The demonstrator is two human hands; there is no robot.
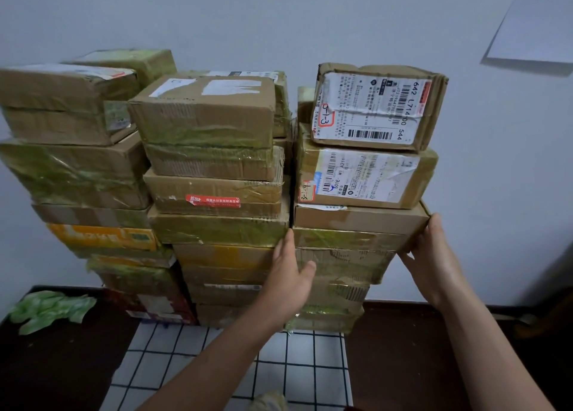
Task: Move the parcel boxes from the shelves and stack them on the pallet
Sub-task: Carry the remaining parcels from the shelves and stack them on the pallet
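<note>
We press both hands to flat box (359, 220) in right stack. Left hand (288, 274) lies flat on its left end, fingers straight in gap beside middle stack (214, 168), thumb spread across front. Right hand (431, 246) lies flat on its right end, fingers straight. Nothing pinched. Atop flat box: lower labelled box (366, 178), then top labelled box (375, 106). Left stack (74, 168) beyond middle stack. Behind flat box: pale wall (310, 13). Below: grid sheet (304, 367), dark floor (62, 364), green wrap (49, 310) far left.
</note>
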